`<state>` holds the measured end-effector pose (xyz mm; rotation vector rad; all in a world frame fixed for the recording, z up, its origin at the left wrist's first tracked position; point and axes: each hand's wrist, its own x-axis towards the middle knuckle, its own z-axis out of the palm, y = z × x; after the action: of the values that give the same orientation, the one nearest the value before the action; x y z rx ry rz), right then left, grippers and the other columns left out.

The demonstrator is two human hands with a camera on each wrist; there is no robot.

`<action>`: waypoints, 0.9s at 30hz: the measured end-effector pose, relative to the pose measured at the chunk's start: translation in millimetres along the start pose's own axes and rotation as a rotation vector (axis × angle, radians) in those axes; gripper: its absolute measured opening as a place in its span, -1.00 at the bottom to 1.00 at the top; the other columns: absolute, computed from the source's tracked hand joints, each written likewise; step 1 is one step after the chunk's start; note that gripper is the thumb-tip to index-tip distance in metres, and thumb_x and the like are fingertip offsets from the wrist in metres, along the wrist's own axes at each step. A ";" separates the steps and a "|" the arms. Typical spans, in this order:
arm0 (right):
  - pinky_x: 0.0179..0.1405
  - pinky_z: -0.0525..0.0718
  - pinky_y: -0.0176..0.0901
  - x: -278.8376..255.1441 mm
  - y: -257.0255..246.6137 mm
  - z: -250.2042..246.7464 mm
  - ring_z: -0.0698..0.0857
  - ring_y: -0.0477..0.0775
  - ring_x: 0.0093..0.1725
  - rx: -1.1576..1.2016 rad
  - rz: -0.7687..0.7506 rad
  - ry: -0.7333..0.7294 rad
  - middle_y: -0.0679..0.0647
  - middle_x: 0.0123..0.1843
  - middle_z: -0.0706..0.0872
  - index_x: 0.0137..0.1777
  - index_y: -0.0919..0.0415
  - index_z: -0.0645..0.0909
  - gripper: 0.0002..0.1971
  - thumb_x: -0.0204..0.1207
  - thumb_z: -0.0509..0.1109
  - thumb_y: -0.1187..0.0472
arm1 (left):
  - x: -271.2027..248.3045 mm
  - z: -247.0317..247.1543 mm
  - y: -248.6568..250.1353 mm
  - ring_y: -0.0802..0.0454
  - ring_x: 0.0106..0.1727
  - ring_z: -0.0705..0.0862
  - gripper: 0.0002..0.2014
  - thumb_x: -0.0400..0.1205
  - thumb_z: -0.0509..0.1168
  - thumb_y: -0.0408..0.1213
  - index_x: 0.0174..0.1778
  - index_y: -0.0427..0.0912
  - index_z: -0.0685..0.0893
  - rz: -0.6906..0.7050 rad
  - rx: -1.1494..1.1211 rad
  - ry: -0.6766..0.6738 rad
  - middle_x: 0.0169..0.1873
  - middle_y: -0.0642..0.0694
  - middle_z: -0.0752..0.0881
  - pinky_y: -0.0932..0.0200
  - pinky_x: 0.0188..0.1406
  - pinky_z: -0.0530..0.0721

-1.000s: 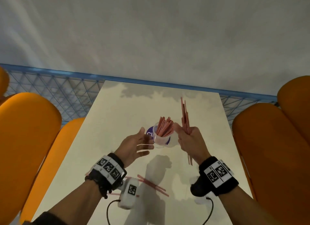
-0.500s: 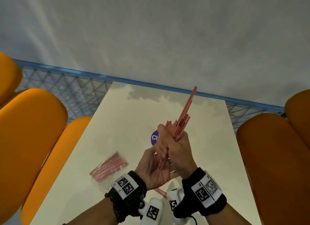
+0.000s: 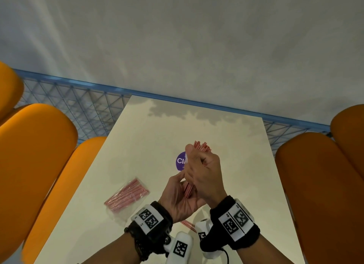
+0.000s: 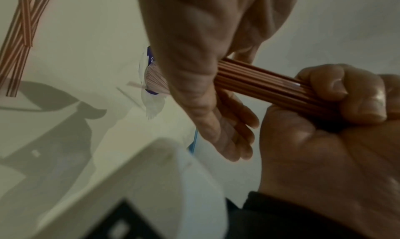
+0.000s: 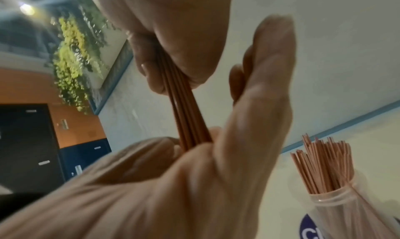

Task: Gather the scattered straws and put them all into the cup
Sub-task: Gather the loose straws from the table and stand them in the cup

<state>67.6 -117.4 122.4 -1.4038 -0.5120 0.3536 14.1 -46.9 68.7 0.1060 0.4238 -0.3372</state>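
Evidently squaring up: both hands, right hand [image 3: 203,174] and left hand [image 3: 180,201], curl their fingers round a bundle of straws [image 4: 257,81] just short of the cup [image 5: 337,206]; next, lower it in, then fetch strays [image 4: 19,37] off the counter [image 3: 226,145].

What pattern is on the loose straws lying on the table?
Red and white lengthwise stripes on the loose straws; the left wrist view shows it best.

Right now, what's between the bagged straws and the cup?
Head view: only bare table between the bagged straws and the cup; hands sit nearer, to the right.
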 end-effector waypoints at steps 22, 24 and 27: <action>-0.50 0.30 -0.37 0.0 47.2 -50.7 0.30 -0.07 -0.58 -0.800 0.243 0.080 -0.09 -0.67 0.38 -0.56 0.08 0.27 -0.44 0.69 0.23 -0.08 | 20.4 -34.3 13.2 0.06 -0.62 0.39 -0.40 0.77 -0.17 0.00 -0.61 -0.10 0.30 0.629 1.983 0.631 -0.69 0.01 0.40 0.23 -0.45 0.44; -0.48 0.25 -0.36 11.4 44.3 -58.3 0.30 -0.13 -0.55 -0.938 0.282 0.018 -0.07 -0.65 0.38 -0.54 0.02 0.27 -0.46 0.71 0.19 -0.08 | 29.3 -37.0 25.5 0.02 -0.53 0.53 -0.37 0.77 -0.16 0.07 -0.52 -0.18 0.49 0.579 1.963 0.553 -0.60 -0.02 0.55 0.15 -0.35 0.57; -0.55 0.26 -0.37 40.0 34.3 -80.6 0.43 -0.11 -0.55 -1.157 0.243 0.035 -0.12 -0.57 0.43 -0.46 0.04 0.35 -0.50 0.72 0.12 -0.12 | 51.0 -31.5 64.5 -0.01 -0.04 0.68 -0.62 0.71 0.08 0.11 0.01 -0.13 0.60 0.542 2.128 0.521 -0.09 -0.03 0.68 0.05 -0.01 0.64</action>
<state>146.7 -159.3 86.7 -2.6009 -0.5337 0.2155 67.8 3.8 20.7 2.3779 0.3532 -0.0771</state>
